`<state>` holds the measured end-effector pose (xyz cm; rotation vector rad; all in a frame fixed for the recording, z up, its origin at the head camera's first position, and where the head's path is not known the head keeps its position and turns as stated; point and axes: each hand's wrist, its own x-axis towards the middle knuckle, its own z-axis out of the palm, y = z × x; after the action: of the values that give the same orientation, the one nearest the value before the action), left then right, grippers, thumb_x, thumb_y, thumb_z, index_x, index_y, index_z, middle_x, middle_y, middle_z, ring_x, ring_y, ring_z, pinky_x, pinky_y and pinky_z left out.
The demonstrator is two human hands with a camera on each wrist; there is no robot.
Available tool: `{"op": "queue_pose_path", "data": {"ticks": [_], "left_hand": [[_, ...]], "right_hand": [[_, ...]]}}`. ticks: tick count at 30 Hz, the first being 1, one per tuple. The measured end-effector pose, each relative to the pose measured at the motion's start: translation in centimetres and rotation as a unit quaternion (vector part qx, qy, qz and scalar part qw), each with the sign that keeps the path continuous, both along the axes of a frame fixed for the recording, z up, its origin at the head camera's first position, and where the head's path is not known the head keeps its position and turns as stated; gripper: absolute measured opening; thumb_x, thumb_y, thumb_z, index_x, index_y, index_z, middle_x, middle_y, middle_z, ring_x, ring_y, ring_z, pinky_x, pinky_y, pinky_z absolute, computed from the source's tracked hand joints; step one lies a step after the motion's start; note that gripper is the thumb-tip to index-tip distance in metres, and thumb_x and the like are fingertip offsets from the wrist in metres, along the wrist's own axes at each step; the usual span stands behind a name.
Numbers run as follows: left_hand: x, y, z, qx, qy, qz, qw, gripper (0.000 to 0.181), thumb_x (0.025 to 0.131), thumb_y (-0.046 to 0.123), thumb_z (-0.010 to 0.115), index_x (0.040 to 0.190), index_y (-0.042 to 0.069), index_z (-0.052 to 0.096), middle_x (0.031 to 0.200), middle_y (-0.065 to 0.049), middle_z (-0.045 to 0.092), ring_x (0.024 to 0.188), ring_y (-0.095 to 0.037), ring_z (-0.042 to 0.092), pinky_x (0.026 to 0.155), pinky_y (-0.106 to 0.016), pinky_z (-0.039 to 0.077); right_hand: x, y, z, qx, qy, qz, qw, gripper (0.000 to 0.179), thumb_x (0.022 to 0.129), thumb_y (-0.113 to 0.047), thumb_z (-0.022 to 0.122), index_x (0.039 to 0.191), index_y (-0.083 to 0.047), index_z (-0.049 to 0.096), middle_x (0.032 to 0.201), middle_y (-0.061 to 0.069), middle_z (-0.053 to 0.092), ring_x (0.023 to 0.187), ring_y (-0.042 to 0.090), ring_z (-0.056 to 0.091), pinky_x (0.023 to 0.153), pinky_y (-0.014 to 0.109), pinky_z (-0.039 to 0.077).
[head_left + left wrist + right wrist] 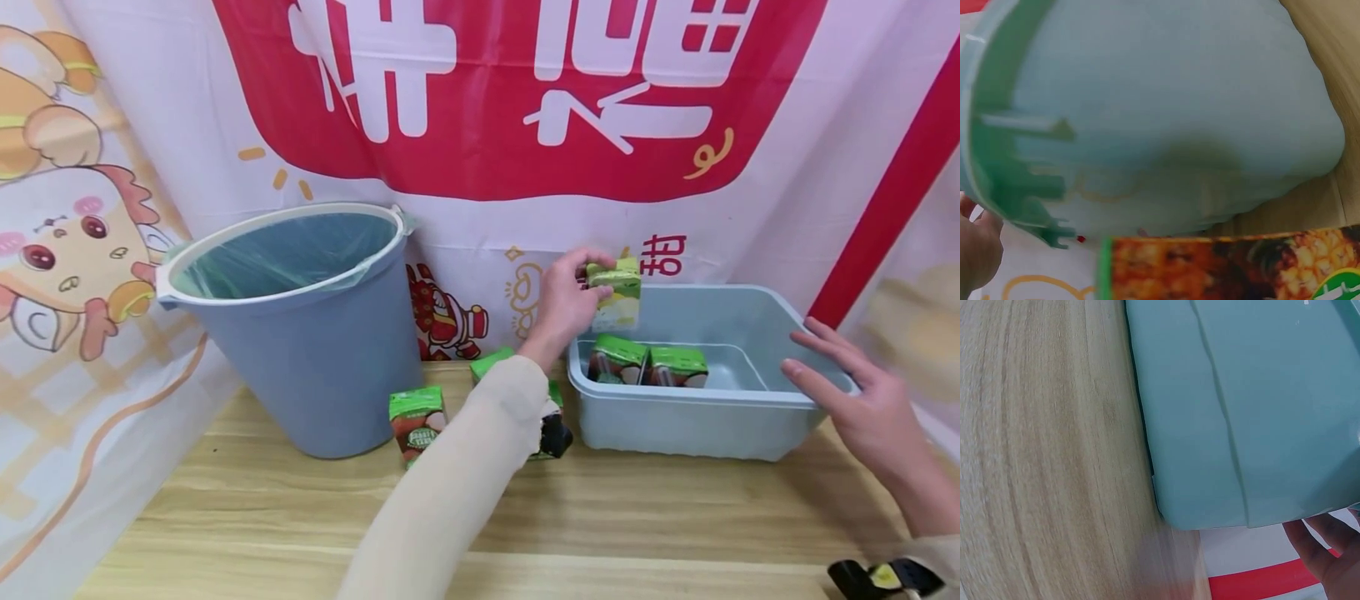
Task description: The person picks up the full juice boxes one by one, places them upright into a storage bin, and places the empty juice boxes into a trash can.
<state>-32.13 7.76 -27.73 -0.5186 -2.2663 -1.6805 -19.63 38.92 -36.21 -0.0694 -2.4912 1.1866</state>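
My left hand (pixel 573 300) pinches a yellow-green drink carton (pixel 618 304) between thumb and fingers, above the left end of a light blue plastic basin (pixel 693 421). Two green-topped drink cartons (pixel 677 367) stand side by side inside the basin, near that end. At the basin's right end, my right hand (pixel 873 400) rests with extended fingers against the rim; the right wrist view shows its fingers (pixel 1310 550) by the basin's end wall. In the left wrist view, the left hand (pixel 979 253) is partly cut off and the held carton is out of sight.
A tall blue-grey bin (pixel 337 358) with a liner stands at the left. Beside it on the wooden table (pixel 247 508) is a green-topped carton (pixel 416 421); more cartons are partly hidden behind the left forearm. A pineapple-printed carton (pixel 1229 269) shows low in the left wrist view.
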Motion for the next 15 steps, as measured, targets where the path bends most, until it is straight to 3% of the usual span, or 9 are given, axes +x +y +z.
{"op": "queue_pose_path", "data": {"ticks": [7, 15], "left_hand": [[-0.6, 0.0, -1.2, -0.055, -0.004, -0.002, 0.9985, 0.030, 0.092, -0.002, 0.078, 0.115, 0.017, 0.077, 0.132, -0.001, 0.071, 0.122, -0.018, 0.068, 0.100, -0.027, 0.057], [-1.2, 0.0, -2.2, -0.145, 0.019, -0.056, 0.9876, 0.029, 0.096, 0.002, 0.074, 0.120, 0.018, 0.074, 0.133, -0.001, 0.066, 0.122, -0.014, 0.062, 0.105, -0.028, 0.055]], "right_hand": [[0.0, 0.0, 0.0, -0.006, 0.011, 0.008, 0.9999, 0.063, 0.106, -0.038, 0.062, 0.164, -0.023, 0.042, 0.174, -0.028, 0.018, 0.169, 0.021, 0.008, 0.125, 0.075, 0.015], [-0.1, 0.0, -0.1, -0.011, 0.015, 0.010, 0.9998, 0.063, 0.106, -0.037, 0.062, 0.164, -0.022, 0.042, 0.174, -0.027, 0.017, 0.169, 0.019, 0.007, 0.125, 0.076, 0.013]]}}
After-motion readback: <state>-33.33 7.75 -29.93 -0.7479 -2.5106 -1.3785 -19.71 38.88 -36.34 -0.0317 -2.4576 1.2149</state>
